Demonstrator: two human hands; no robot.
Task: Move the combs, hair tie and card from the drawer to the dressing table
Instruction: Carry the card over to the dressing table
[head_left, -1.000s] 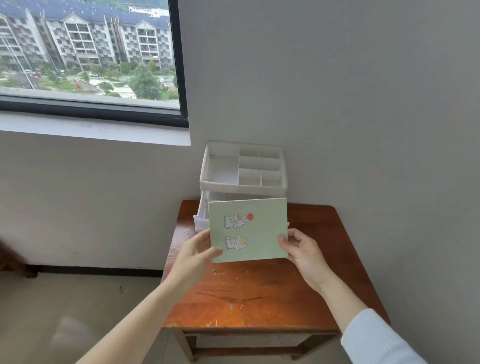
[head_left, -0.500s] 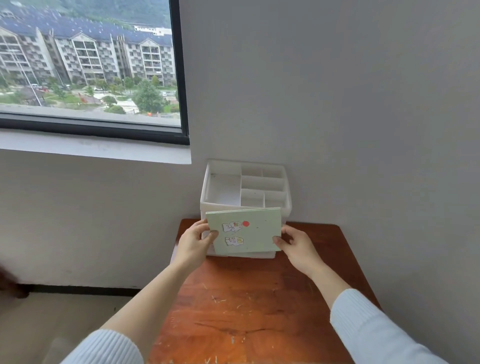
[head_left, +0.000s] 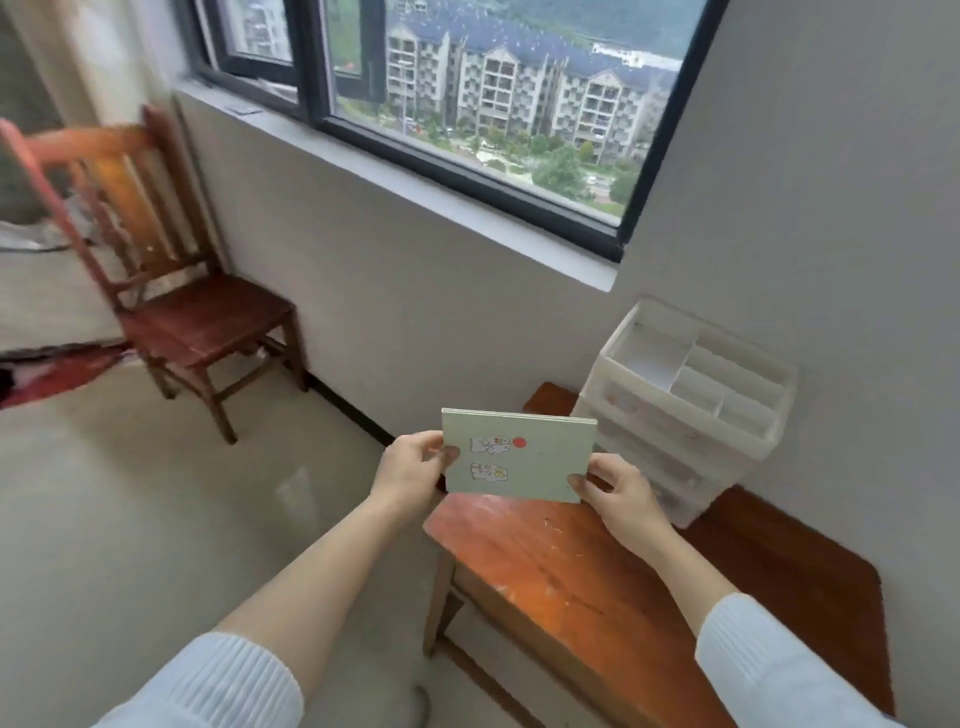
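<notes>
A pale green card (head_left: 524, 457) with two small animal stickers and a red dot is held up by both hands above the left end of the wooden table (head_left: 649, 587). My left hand (head_left: 410, 470) pinches its left edge and my right hand (head_left: 618, 493) pinches its lower right corner. Behind the card, a white plastic drawer unit (head_left: 691, 410) with a divided top tray stands against the wall at the table's far end. Its drawers look pushed in. No comb or hair tie is visible.
A wooden chair (head_left: 171, 291) stands to the left by the wall under the window (head_left: 493, 104). Bare floor (head_left: 156, 519) lies between the chair and the table. The wall (head_left: 831, 208) runs along the table's right side.
The view has swung left, bringing the chair and floor into sight. Both hands still hold the card, now over the table's left end instead of in front of the drawer unit.
</notes>
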